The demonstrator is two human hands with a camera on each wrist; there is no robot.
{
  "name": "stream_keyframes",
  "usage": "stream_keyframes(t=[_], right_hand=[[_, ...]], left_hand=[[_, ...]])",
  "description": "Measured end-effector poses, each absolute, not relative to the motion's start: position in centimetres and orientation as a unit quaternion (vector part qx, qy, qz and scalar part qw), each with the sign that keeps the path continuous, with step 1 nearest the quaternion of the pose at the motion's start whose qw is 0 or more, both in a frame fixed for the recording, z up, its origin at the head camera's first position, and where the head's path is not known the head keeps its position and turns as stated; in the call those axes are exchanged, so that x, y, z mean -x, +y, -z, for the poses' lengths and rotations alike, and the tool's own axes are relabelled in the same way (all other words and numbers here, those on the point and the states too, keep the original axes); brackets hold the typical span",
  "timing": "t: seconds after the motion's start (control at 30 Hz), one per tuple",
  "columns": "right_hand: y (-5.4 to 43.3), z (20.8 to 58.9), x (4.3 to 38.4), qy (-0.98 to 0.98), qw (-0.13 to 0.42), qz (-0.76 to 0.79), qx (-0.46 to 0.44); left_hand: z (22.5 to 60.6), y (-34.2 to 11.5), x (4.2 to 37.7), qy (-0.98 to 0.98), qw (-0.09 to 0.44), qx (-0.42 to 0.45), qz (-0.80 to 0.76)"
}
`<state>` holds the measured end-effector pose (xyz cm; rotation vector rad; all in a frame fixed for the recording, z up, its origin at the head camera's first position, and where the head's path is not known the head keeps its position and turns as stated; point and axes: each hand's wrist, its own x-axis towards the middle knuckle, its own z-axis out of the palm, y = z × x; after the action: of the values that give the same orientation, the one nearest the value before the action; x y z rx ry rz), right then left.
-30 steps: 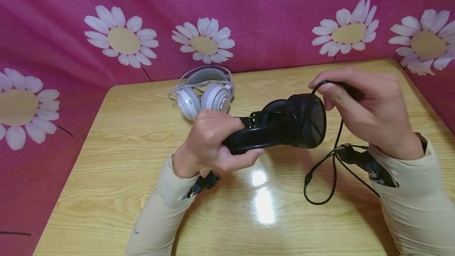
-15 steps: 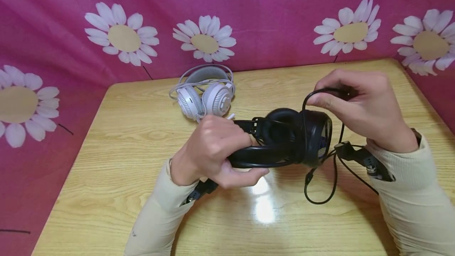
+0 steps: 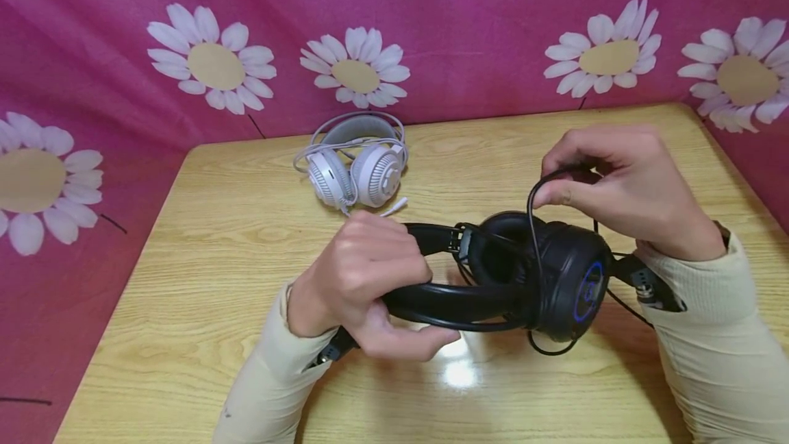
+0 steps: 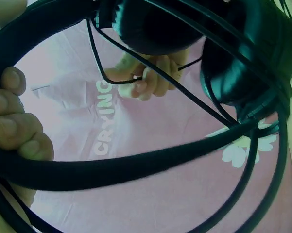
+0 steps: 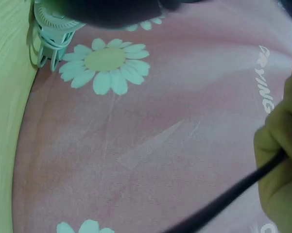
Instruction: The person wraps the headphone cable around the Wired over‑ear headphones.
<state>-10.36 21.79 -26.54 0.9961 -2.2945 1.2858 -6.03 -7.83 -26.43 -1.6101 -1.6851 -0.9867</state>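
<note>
My left hand (image 3: 370,286) grips the headband of a pair of black over-ear headphones (image 3: 567,273), held up over the table. In the left wrist view its fingers (image 4: 19,126) curl round the padded band (image 4: 107,172). The ear cups point to the right in the head view, and the nearer one shows a blue lit emblem (image 3: 588,291). My right hand (image 3: 622,190) pinches the headphones' black cable (image 3: 533,238) just above the cups. From the right wrist view, the cable (image 5: 223,201) runs into that hand's curled fingers (image 5: 282,131).
A white headset (image 3: 360,163) with its cable wound round it lies at the back of the wooden table (image 3: 203,259). Its microphone boom (image 3: 394,207) sticks out toward my left hand. Behind stands a pink cloth (image 3: 474,33) printed with daisies.
The black headphones have come down and turned, so the cups spread apart in view and the emblem shows more plainly. My left hand has lowered with them; the right has dipped slightly, still pinching cable.
</note>
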Motion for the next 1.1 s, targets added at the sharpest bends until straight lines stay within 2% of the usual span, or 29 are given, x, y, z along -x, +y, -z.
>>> stream_keyframes(t=[0.33, 0.93, 1.1], right_hand=[[21.7, 26.8, 11.1, -0.77, 0.081, -0.459, -0.436], [21.5, 28.1, 11.8, -0.819, 0.08, -0.427, -0.375], [21.4, 28.0, 12.0, -0.812, 0.06, -0.442, -0.377]], left_hand=[[26.3, -7.8, 5.9, -0.589, 0.299, 0.616, 0.43], [26.0, -7.9, 5.2, -0.572, 0.308, 0.615, 0.447], [26.1, -8.2, 5.0, -0.577, 0.305, 0.601, 0.462]])
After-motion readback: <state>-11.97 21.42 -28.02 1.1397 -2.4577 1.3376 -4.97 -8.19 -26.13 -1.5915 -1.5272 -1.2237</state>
